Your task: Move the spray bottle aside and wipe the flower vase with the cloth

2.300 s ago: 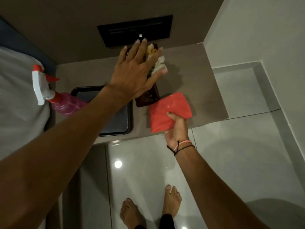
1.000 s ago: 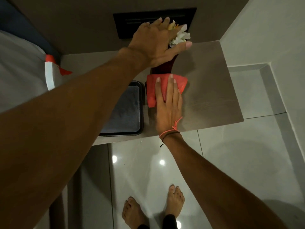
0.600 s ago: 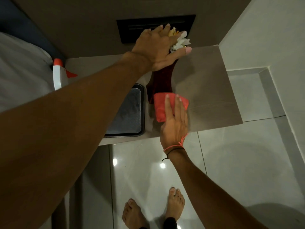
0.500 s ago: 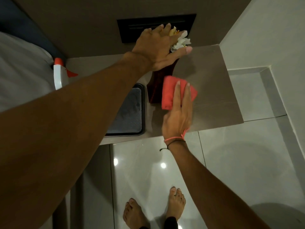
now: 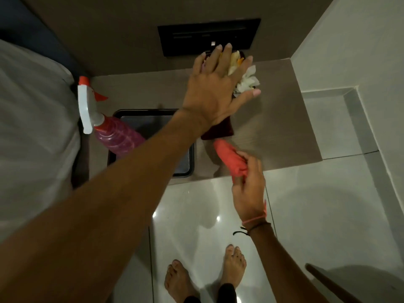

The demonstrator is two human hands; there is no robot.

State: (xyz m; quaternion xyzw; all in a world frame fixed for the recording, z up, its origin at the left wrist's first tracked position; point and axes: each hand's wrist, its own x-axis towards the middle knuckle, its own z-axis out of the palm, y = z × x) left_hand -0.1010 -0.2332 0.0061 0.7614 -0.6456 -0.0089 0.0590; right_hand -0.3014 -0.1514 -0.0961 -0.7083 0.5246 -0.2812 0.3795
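Left hand (image 5: 215,95) rests spread on the vase (image 5: 218,130) top; right hand (image 5: 248,189) grips the cloth (image 5: 229,158) just below the vase.

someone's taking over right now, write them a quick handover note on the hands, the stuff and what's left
Left hand: open, spread over the flowers, steadying the dark red vase.
Right hand: holds the bunched red cloth, just off the vase base.
Spray bottle: set aside at the left, by the dark tray.
Left: put the cloth on the vase and wipe it.
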